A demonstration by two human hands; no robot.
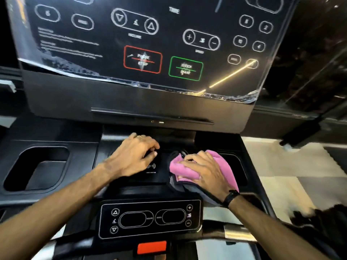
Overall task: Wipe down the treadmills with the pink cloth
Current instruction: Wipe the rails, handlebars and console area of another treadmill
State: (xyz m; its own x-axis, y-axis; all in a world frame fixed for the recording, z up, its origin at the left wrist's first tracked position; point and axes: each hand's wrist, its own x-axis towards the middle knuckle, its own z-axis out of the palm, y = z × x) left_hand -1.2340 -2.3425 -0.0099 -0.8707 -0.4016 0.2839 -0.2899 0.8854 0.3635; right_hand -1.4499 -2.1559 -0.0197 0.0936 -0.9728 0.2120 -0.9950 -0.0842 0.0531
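The black treadmill console point(78, 102) fills the view, its touch panel point(142, 42) tilted up at the top. A pink cloth point(180, 167) with a grey edge lies on the flat shelf below the panel, right of centre. My right hand point(204, 173) presses flat on the cloth, fingers spread over it. My left hand point(135, 156) rests on the shelf's middle, fingers curled on something small and dark that I cannot make out, just above a wireless-charging symbol point(151, 167).
A deep cup holder point(37, 167) sits at the left and another recess point(238, 166) at the right beside the cloth. A lower control pad point(150, 216) and a red stop tab point(152, 247) lie near me. Pale floor tiles point(281, 177) show at the right.
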